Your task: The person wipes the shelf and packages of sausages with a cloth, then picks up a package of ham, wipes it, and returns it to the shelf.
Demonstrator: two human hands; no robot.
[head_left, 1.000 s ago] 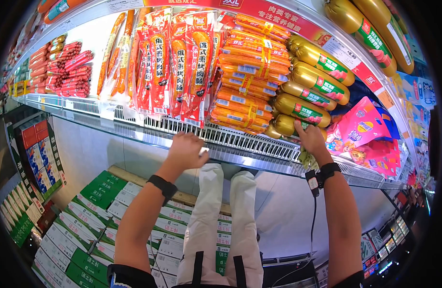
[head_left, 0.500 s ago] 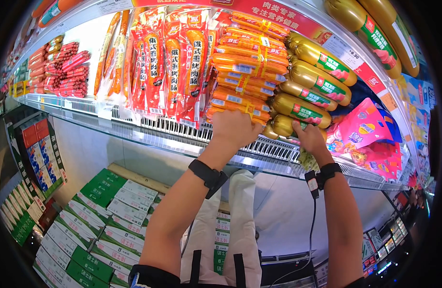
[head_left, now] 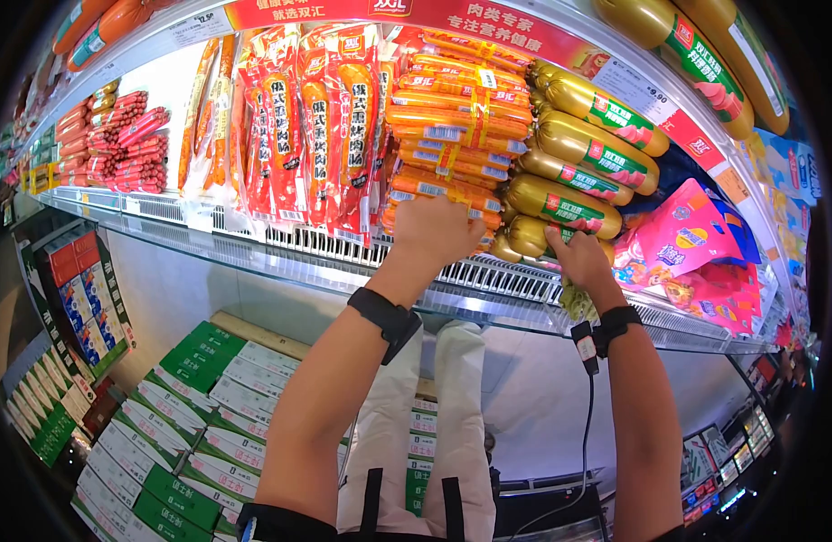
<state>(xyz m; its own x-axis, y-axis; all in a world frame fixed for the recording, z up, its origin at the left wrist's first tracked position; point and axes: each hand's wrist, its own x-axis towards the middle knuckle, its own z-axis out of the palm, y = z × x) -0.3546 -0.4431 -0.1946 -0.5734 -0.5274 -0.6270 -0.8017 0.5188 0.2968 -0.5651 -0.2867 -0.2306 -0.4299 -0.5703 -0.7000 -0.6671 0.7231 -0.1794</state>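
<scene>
My left hand (head_left: 432, 237) is closed at the front of a stack of orange-wrapped sausage packs (head_left: 461, 117) bound with yellow tape. Its fingers curl around the lowest pack and are partly hidden by the hand's back. To the right, my right hand (head_left: 582, 256) grips the lowest gold-wrapped sausage (head_left: 530, 237), its thumb on top near the green label. More gold sausages (head_left: 596, 154) are piled above it. Just below the right hand, a crumpled pale green piece (head_left: 576, 302) hangs at the shelf's edge.
Red sausage packets (head_left: 316, 135) hang or stand left of the orange stack. Pink bags (head_left: 682, 244) lie right of the gold sausages. A glass lip (head_left: 253, 248) runs along the shelf front. Green and white cartons (head_left: 194, 425) are stacked below. A cable (head_left: 586, 434) trails from my right wrist.
The view has shifted a little, and the orange stack and red packets appear slightly further left. My left hand has moved slightly left and up; my right hand stays at the gold sausage.
</scene>
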